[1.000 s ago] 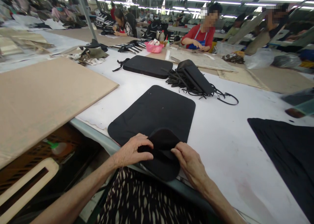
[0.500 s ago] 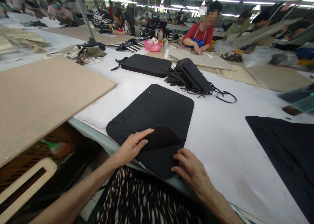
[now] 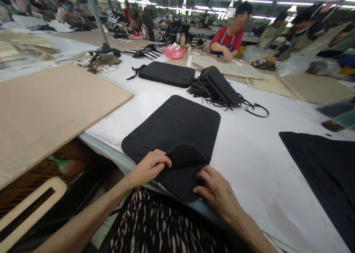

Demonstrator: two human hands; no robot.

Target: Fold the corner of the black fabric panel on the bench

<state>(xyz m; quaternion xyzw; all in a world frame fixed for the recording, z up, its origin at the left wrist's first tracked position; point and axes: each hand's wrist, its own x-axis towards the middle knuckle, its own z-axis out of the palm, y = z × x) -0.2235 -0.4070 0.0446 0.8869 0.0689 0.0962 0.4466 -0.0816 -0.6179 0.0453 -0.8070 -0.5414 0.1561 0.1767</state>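
Observation:
A black fabric panel (image 3: 177, 120) with rounded corners lies flat on the white-covered table, its near end reaching over the table edge. Toward me, one layer of it is lifted and folded into a raised flap (image 3: 185, 155). My left hand (image 3: 152, 165) pinches the left side of this flap between thumb and fingers. At the near right edge of the panel, my right hand (image 3: 215, 184) rests with curled fingers, thumb and forefinger slightly apart on the black cloth. Whether its fingertips grip the edge is hard to see.
Behind the panel lie a stack of black panels (image 3: 166, 74) and a bundle of black straps (image 3: 222, 88). A tan board (image 3: 61, 109) covers the left, more black cloth (image 3: 321, 164) the right. A pink basket (image 3: 174, 53) stands farther back, near a co-worker in red (image 3: 235, 40).
My left hand's fingers have gone from stretched out over the flap to pinching its edge. The flap stands a little higher. My right hand has hardly moved.

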